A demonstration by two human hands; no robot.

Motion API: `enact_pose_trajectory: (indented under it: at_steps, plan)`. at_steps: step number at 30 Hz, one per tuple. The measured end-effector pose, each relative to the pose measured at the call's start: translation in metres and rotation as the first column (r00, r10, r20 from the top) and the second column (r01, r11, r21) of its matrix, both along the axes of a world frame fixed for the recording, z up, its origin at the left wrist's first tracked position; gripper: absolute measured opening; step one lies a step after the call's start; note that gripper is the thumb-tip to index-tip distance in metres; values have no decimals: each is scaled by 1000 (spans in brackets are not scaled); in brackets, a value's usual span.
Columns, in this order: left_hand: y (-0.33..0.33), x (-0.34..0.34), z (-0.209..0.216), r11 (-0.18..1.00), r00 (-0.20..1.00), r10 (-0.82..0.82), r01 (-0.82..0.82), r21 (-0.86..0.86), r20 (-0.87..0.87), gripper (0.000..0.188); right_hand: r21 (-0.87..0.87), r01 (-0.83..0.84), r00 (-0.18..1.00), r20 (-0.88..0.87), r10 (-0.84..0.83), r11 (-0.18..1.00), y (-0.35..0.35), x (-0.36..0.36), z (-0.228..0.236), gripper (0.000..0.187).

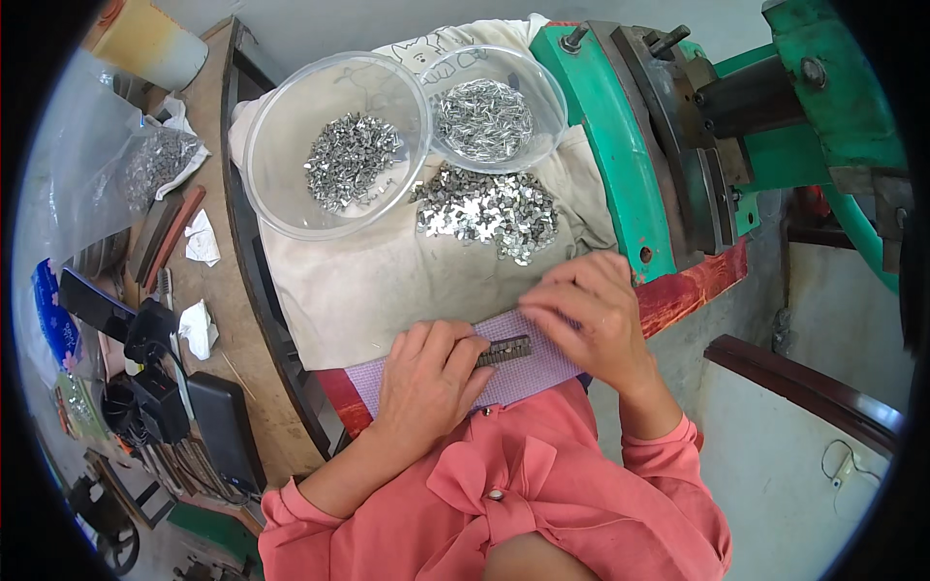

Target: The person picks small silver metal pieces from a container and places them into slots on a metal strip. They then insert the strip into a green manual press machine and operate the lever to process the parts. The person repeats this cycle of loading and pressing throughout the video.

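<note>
A short dark metal strip with a row of small segments (511,350) lies on a purple checked cloth (528,383) in front of me. My left hand (426,376) rests on the cloth with curled fingers, its thumb and fingertips closed at the strip's left end, which they hide. Just above the strip's right end is my right hand (593,315), its fingers bent and drawn toward the thumb. Whatever it pinches is too small to make out. Beyond both hands, a loose pile of small shiny metal pieces (494,211) is spread on a beige cloth (334,290).
Behind the pile stand a large clear tub (274,198) of small metal pieces and a smaller clear bowl (554,105) of thin metal pins. A green machine (610,145) rises at the right. The left-hand wooden bench (218,266) carries a black box (225,426), tools and plastic bags.
</note>
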State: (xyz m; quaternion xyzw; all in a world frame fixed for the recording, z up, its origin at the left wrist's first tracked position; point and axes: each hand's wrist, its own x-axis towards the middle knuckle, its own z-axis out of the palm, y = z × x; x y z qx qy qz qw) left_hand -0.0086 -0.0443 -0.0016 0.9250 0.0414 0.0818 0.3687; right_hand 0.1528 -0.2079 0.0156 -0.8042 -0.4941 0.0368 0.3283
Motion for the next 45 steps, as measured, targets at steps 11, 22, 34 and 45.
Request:
enact_pose_trajectory:
  at_steps: [11,22,34,45]
  plan:
    - [10,-16,3,997,997,81,-81,-1,6,35,-15,-35,962,270,38,999,44,22,-11,12]
    - [10,-14,6,999,999,39,-39,-17,31,32,-17,-119,982,147,120,993,41,25,-8,11]
    - [-3,6,-2,999,996,-5,2,43,87,18,21,-78,995,65,77,997,15,11,-3,15]
    - [-3,0,1,1000,998,3,-4,18,67,25,18,-75,993,-85,77,997,-11,-35,-14,19]
